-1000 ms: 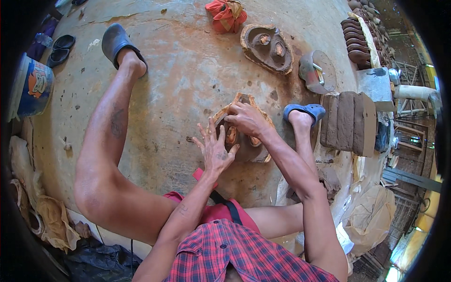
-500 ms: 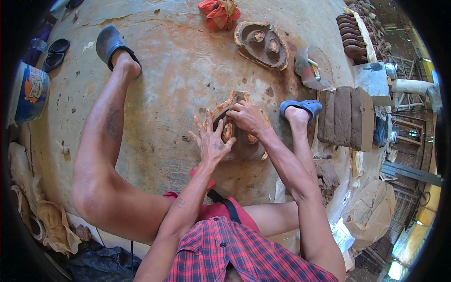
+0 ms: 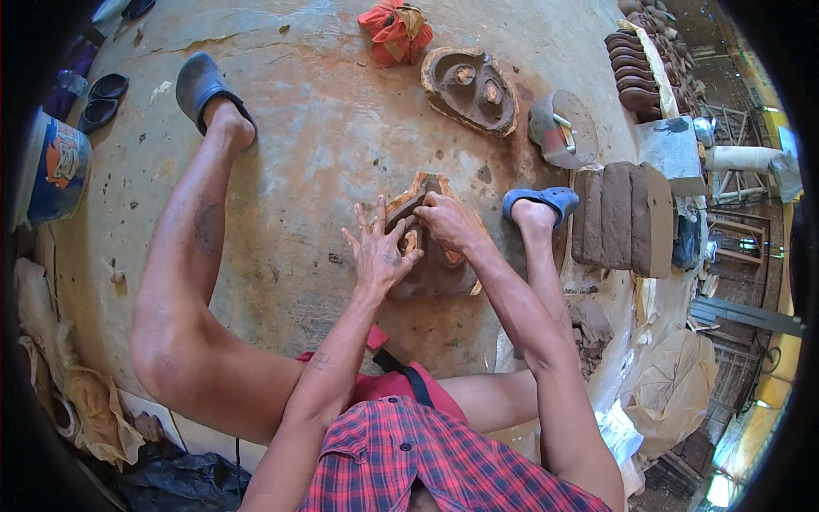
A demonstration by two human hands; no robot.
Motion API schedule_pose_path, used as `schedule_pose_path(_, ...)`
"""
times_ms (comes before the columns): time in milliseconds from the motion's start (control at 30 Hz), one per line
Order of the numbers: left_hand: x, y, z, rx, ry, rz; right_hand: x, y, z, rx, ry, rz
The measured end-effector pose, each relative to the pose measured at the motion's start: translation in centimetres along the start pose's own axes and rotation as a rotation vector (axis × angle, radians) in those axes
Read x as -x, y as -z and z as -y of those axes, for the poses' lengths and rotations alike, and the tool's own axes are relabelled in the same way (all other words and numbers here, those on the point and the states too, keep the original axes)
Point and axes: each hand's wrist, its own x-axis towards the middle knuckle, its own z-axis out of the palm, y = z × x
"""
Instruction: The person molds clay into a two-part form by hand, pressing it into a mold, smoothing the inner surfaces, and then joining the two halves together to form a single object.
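A mould [image 3: 397, 205] with a rough orange-brown rim lies on the floor between my legs, lined with dark wet clay [image 3: 431, 277]. My left hand [image 3: 380, 254] rests over its left side with the fingers spread, the thumb and index finger touching the clay beside a raised orange-brown knob. Bent and bunched, the fingers of my right hand [image 3: 448, 224] press on the clay at the mould's upper part, seemingly pinching it. My hands hide much of the inside. Farther off lies a similar clay-lined mould [image 3: 472, 91] with two raised knobs.
A stack of clay slabs [image 3: 616, 218] stands by my right foot. Beyond it are a round tub [image 3: 559, 128] with sticks and a metal box [image 3: 671, 155]. A red cloth bundle [image 3: 395, 32] lies at the far side; a blue bucket [image 3: 64, 171] is at left.
My right hand has shifted slightly along the clay, its fingers more bunched. My left hand stays nearly in place. The whole view has shifted slightly.
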Motion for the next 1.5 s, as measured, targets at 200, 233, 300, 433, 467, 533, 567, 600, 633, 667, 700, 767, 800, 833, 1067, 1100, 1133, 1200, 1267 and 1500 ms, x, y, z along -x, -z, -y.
schedule_pose_path(200, -0.1, -1.2, 0.4, -0.009, -0.034, -0.033, 1.0, -0.7, -0.7, 0.097, -0.024, 0.023)
schedule_pose_path(233, -0.5, -0.6, 0.2, 0.004, 0.008, 0.032, 0.9, -0.3, -0.2, 0.109, -0.059, 0.037)
schedule_pose_path(300, -1.4, 0.5, 0.0, 0.017, 0.052, 0.096, 1.0, 0.6, 0.8, 0.121, -0.091, 0.051)
schedule_pose_path(433, -2.5, 1.4, 0.1, -0.012, 0.056, 0.209, 1.9, 1.2, 1.5, 0.053, -0.148, 0.035)
schedule_pose_path(467, -2.6, 1.4, 0.1, -0.017, 0.042, 0.231, 2.0, 1.3, 1.5, 0.034, -0.157, -0.018)
schedule_pose_path(533, -2.4, 1.1, 0.2, -0.009, 0.028, 0.193, 2.0, 2.1, 2.0, 0.037, -0.153, 0.012)
schedule_pose_path(567, -2.2, 1.0, 0.3, -0.002, 0.012, 0.158, 2.1, 2.3, 2.4, 0.037, -0.152, 0.043)
schedule_pose_path(600, -2.1, 0.9, 0.5, -0.002, 0.014, 0.164, 1.9, 1.8, 2.5, 0.034, -0.155, 0.047)
schedule_pose_path(633, -2.5, 1.4, 0.1, 0.002, 0.037, 0.19, 1.8, 1.4, 2.3, 0.071, -0.163, 0.064)
schedule_pose_path(667, -2.7, 1.7, -0.3, 0.006, 0.06, 0.215, 1.8, 1.0, 2.1, 0.109, -0.17, 0.081)
schedule_pose_path(700, -2.7, 1.6, -0.5, 0.013, 0.057, 0.218, 2.2, 0.7, 2.0, 0.113, -0.175, 0.084)
schedule_pose_path(767, -3.3, 2.2, -0.6, -0.023, 0.049, 0.254, 2.2, 0.3, 2.1, 0.106, -0.198, 0.061)
schedule_pose_path(800, -3.5, 2.4, -0.9, -0.028, 0.061, 0.278, 2.3, 0.5, 1.9, 0.081, -0.214, 0.098)
schedule_pose_path(833, -3.5, 2.4, -0.8, -0.026, 0.067, 0.27, 2.3, 0.5, 2.0, 0.085, -0.205, 0.098)
schedule_pose_path(1067, -3.4, 0.0, 4.5, 0.992, 0.101, 0.021, 1.3, 1.5, 3.5, 0.114, -0.323, 0.197)
schedule_pose_path(1100, -3.1, -0.4, 4.6, 0.996, 0.102, 0.027, 1.3, 1.5, 3.5, 0.117, -0.324, 0.216)
schedule_pose_path(1133, -3.1, -0.7, 4.6, 1.113, 0.136, -0.011, 1.6, 1.4, 3.2, 0.122, -0.326, 0.218)
schedule_pose_path(1200, -2.7, -1.5, 4.6, 1.166, 0.164, -0.026, 2.2, 1.3, 2.6, 0.154, -0.277, 0.238)
schedule_pose_path(1267, -2.6, -3.0, 5.8, 1.137, 0.171, -0.095, 1.7, 0.9, 3.3, 0.129, -0.313, 0.222)
schedule_pose_path(1500, -2.5, -4.2, 5.9, 0.983, 0.193, -0.203, 1.1, 0.7, 1.7, -0.052, -0.369, 0.295)
